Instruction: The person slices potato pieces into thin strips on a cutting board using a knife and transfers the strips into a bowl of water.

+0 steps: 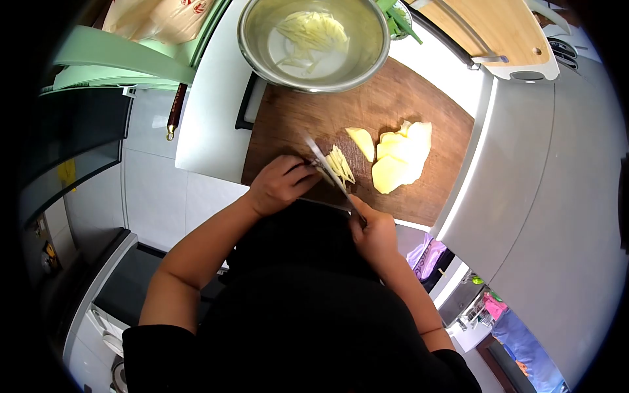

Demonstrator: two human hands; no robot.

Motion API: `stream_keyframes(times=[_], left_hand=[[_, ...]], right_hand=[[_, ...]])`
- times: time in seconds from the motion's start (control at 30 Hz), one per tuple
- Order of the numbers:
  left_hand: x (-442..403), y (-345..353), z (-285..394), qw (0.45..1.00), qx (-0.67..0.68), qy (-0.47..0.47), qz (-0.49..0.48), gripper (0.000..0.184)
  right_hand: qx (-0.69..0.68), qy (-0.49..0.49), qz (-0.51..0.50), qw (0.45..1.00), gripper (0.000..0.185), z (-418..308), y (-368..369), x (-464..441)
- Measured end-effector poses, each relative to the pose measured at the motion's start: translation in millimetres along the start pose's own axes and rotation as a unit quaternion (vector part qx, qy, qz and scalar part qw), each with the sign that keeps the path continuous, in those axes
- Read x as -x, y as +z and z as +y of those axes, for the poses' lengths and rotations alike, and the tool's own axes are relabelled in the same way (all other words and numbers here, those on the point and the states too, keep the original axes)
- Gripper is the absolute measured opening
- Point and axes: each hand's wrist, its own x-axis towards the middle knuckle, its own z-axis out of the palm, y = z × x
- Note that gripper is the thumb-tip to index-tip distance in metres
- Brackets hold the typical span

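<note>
"So, gripping what with the right hand [375, 228]?"

"A knife [327, 166], fingers closed tight, most of the handle hidden inside the fist."

"Located where?"

"Over the cutting board [288, 124], near the edge closest to the body, between the left hand [278, 187] and a small pile of cut strips [341, 164]."

"Pointing which way?"

"Away from the body and leftward, long axis slanting from the fist out to the tip; seen nearly edge-on, blurred at the far end."

"And holding anything with the left hand?"

"Can't tell. Fingers curled just beside the blade, tips partly lost in shadow."

"And around all that?"

"Right of the strips, one lone slice [360, 143], then overlapping pale slices [400, 160], glaring too brightly for clear edges. On the far side, a metal bowl [368, 49], cut off at the top, with more strips inside."
</note>
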Motion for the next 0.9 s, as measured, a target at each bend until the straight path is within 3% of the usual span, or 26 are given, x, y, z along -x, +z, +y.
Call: stream_keyframes(times=[0.07, 0.3, 0.7, 0.9], left_hand=[[-0.4, 1.5, -1.7, 1.0, -0.002, 0.008, 0.0, 0.022], [-0.9, 1.9, -0.6, 1.0, -0.001, 0.017, 0.008, 0.024], [-1.5, 2.8, -2.1, 1.0, 0.012, 0.017, 0.009, 0.025], [0.3, 4.8, -1.9, 1.0, 0.015, 0.022, 0.002, 0.024]], right_hand=[[-0.069, 0.023, 0.025, 0.997, 0.035, 0.6, -6.8, 0.8], [-0.048, 0.047, -0.03, 0.997, 0.033, -6.3, -18.7, 5.7], [-0.047, 0.009, 0.002, 0.999, 0.033, 1.9, -5.5, 6.5], [-0.063, 0.054, -0.019, 0.996, 0.032, -8.0, -13.0, 10.5]])
